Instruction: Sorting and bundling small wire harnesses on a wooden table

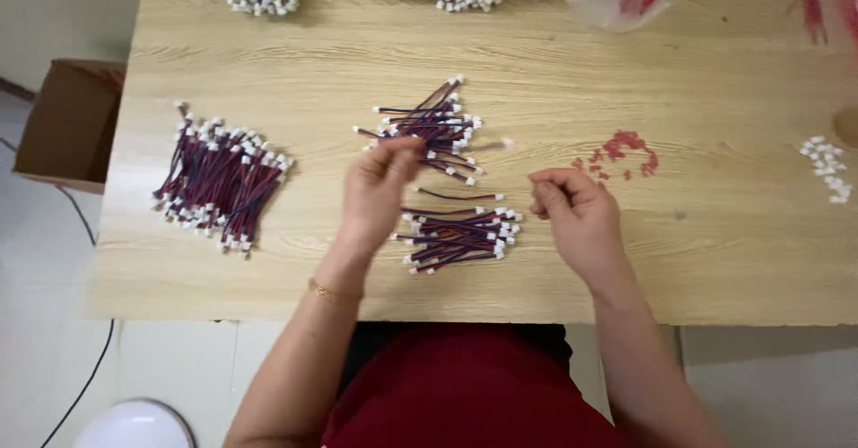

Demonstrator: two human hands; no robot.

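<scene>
**While one lead is pulled from the loose pile, the sorted bundle waits below**

As the left hand [380, 189] pinches at the near edge of the loose pile of short wire leads [429, 126], it looks to be drawing a single lead out, and the blurred white connector tip [507, 143] just right of the fingers suggests one in motion. Its thumb and fingertips are closed together on that wire, though the exact grip is hard to see. The right hand [572, 211] hovers nearby with its fingers curled loosely inward, gripping nothing that shows.

Between the two hands, closer to the near edge of the desk [697, 260], lies a tidier bundle of leads [458, 236], ends roughly aligned, with one stray lead [460, 197] just above it. I judge the step to be sorting: taking leads singly and laying them parallel. The next move calls for a clean pull that does not drag neighbours along.

Toward the left edge sits a larger heap of leads [219, 180]. Small red pieces [621, 151] are scattered right of centre, and white connector housings [827, 167] lie near the right edge.
</scene>
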